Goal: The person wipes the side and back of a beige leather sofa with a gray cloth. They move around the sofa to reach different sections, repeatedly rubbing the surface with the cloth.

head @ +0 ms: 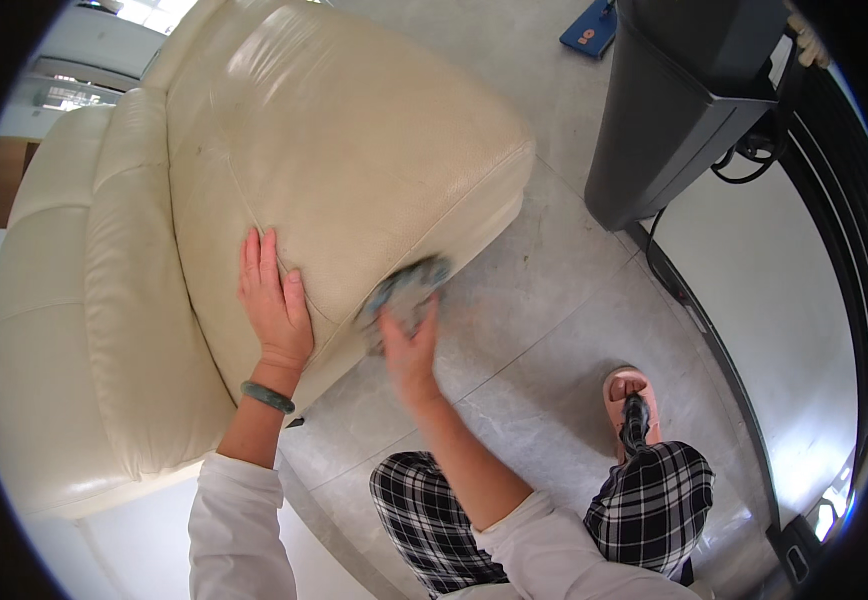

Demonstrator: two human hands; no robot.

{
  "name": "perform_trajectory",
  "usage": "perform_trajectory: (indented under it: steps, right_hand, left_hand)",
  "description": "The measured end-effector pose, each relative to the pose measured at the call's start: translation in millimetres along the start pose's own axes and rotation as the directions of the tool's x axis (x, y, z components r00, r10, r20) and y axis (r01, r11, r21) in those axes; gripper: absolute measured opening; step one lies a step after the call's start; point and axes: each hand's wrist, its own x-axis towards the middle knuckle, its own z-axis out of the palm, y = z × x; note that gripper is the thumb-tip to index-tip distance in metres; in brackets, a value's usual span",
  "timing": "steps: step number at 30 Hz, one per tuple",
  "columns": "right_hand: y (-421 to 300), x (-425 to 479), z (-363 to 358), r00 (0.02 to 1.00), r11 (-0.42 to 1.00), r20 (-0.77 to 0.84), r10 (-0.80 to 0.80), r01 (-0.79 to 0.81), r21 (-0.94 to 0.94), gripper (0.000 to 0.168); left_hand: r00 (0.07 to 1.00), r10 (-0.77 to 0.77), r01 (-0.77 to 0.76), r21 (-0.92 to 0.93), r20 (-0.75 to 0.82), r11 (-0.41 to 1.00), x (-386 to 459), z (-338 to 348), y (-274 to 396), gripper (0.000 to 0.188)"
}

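A cream leather sofa (344, 150) fills the left and upper part of the view. My left hand (272, 311) rests flat on its seat, fingers pointing away from me and thumb apart, with nothing in its grasp. A dark green bangle (267, 397) circles that wrist. In my right hand (410, 356) is a bluish-grey cloth (411, 289), blurred by motion. The cloth lies against the sofa's front side, just below the seam of the seat. Part of that side is hidden behind the cloth and hand.
At the right stands a dark grey plastic bin (659, 127), with a black cable (741, 169) beside it. A white panel with a black frame (771, 300) curves along the right. A blue booklet-like item (590, 30) lies on the grey tiled floor (539, 315). My pink slipper (632, 405) is below.
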Motion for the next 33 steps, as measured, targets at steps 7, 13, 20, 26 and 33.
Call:
perform_trajectory:
  steps: [7,13,20,26,33]
  right_hand:
    - [-10,-11,-15,0.98,0.974,0.182,0.074,-0.032,-0.225,0.05]
    - [-126,98,-10,0.985,0.985,-0.021,-0.172,0.172,0.013,0.044]
    - [37,-33,-8,0.985,0.959,0.16,0.059,-0.012,-0.284,0.066]
    - [-21,6,-19,0.973,0.975,0.117,0.199,-0.184,-0.128,0.052]
    - [-108,111,-41,0.986,0.988,-0.086,-0.142,0.135,-0.077,0.034]
  left_hand:
    - [1.0,-0.01,0.009,0.023,0.022,1.0,-8,-16,-11,0.051]
    - [1.0,0.01,-0.01,-0.005,-0.013,1.0,-3,-16,-7,0.051]
    - [1.0,0.022,-0.022,0.013,-0.017,1.0,-3,-7,1,0.05]
    - [1.0,0.02,-0.02,0.034,-0.014,0.999,-9,-15,-12,0.049]
    - [1.0,0.017,-0.015,0.059,-0.021,0.998,-5,-12,0,0.049]
